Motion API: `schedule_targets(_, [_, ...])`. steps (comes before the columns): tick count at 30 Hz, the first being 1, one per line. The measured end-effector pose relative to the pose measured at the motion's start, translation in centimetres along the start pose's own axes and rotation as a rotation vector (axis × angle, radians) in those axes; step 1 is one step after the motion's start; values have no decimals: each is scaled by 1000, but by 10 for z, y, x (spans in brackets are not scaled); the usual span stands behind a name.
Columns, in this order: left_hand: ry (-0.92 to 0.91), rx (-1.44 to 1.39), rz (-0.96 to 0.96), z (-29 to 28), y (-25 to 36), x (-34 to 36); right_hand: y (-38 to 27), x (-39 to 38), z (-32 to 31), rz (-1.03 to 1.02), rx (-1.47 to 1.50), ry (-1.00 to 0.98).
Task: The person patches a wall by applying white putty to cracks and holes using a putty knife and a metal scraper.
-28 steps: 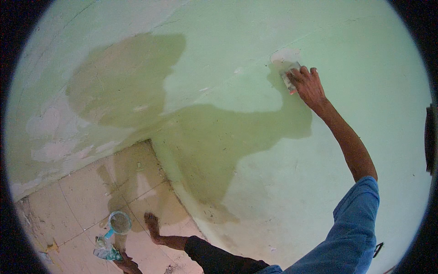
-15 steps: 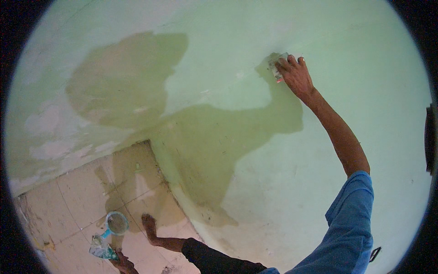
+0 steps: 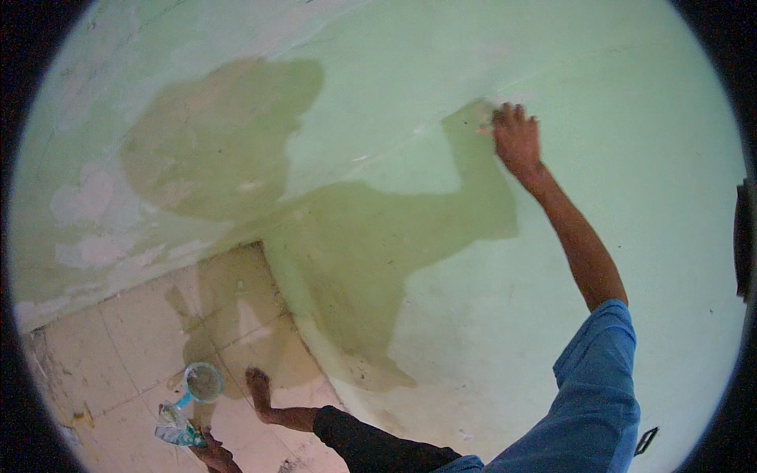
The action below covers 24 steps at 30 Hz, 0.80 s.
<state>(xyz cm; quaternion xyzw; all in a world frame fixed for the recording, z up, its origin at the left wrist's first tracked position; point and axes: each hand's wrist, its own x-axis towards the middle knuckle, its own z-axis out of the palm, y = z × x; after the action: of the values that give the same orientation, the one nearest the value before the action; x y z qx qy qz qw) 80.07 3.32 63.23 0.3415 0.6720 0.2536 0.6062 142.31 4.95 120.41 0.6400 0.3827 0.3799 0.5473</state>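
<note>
My right hand [image 3: 518, 143] is raised against the pale green wall [image 3: 583, 158], fingers bent over a thin, flat putty scraper [image 3: 489, 120]. Little of the scraper shows now, as it blends with the wall and the hand's shadow. Low at the left, my left hand [image 3: 214, 455] grips a clear and teal flat plate [image 3: 175, 430] smeared with whitish putty. Beside that plate is a round blue-rimmed dipper [image 3: 203, 382] with grey-white stuff inside. Its blue handle runs to the plate; whether my left hand also holds it, I cannot tell.
Whitish patches [image 3: 102, 248] mark the wall at the left. Square floor tiles [image 3: 126, 339] meet the wall in a corner at the lower left. My bare foot [image 3: 257, 386] stands on them. A dark object [image 3: 742, 240] is at the far right edge.
My right hand has moved slightly right and down along the wall, and the scraper has turned so less of its face shows. My left hand and the dipper have barely moved.
</note>
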Motion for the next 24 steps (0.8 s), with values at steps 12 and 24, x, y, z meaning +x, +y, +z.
schedule_targets(12, [18, 31, -1, 4, 0, -1, -26, -1, 31, -323, 128, 186])
schedule_targets(24, [94, -95, 98, 7, -12, -1, 27, -11, 7, 254, -17, 55])
